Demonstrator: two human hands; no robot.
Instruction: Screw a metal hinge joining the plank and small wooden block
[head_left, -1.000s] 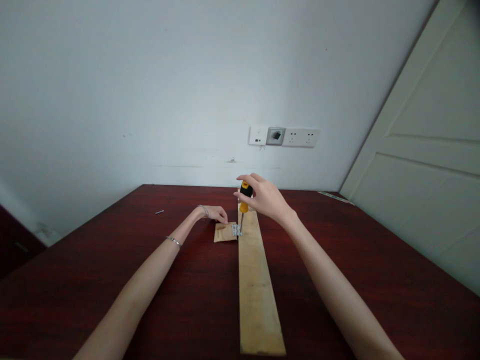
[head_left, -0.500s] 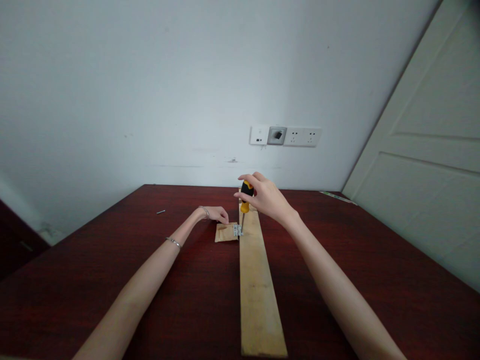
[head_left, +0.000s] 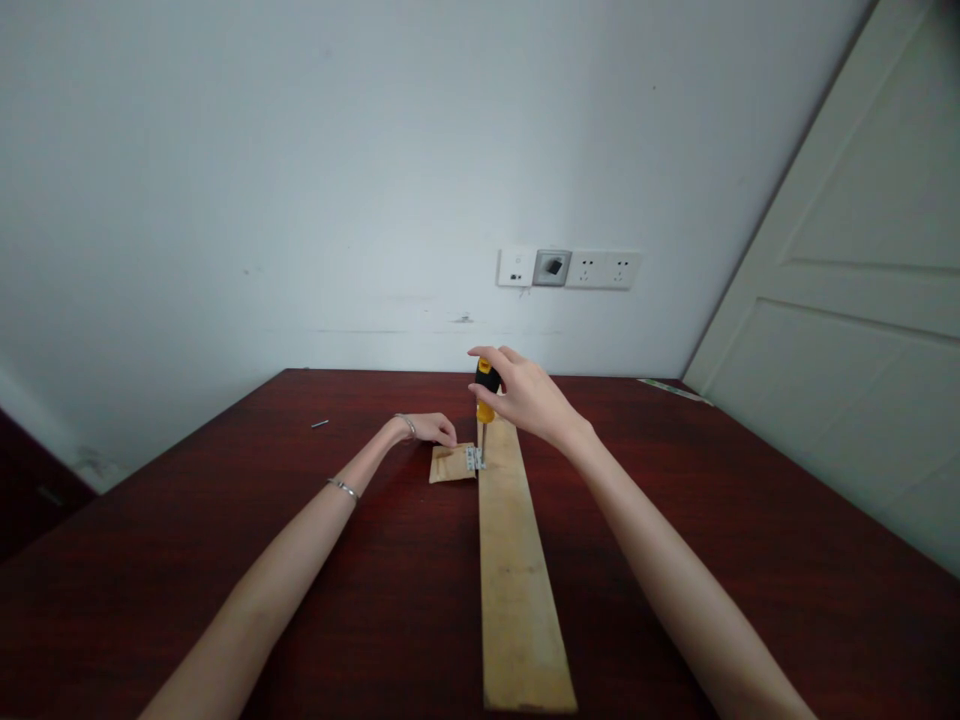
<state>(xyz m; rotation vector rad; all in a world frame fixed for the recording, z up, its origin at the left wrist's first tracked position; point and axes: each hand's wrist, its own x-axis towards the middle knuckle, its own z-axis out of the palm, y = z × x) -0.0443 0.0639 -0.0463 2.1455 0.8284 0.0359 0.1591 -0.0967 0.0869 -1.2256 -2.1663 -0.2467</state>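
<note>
A dark-red worktop (head_left: 360, 630) bears a plank (head_left: 521, 600) and, hinge (head_left: 475, 459) between, a small board (head_left: 450, 466). Left hand (head_left: 435, 429) touches the board (its grip I can't tell); right hand (head_left: 531, 393) grasps a screwdriver (head_left: 486, 379) at the hinge. Beyond: pale wall (head_left: 360, 180), sockets (head_left: 602, 269).

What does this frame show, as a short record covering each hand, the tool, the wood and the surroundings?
Right hand: holds a screwdriver by its yellow-and-black handle
Left hand: fingertips at the far edge of a small wood piece
Screwdriver tip: down at the hinge; exact contact too small to tell
Hinge: spans the small wood piece and the long board
Table: dark red; a small metal piece lies left
Wall: sockets beyond the table
</note>
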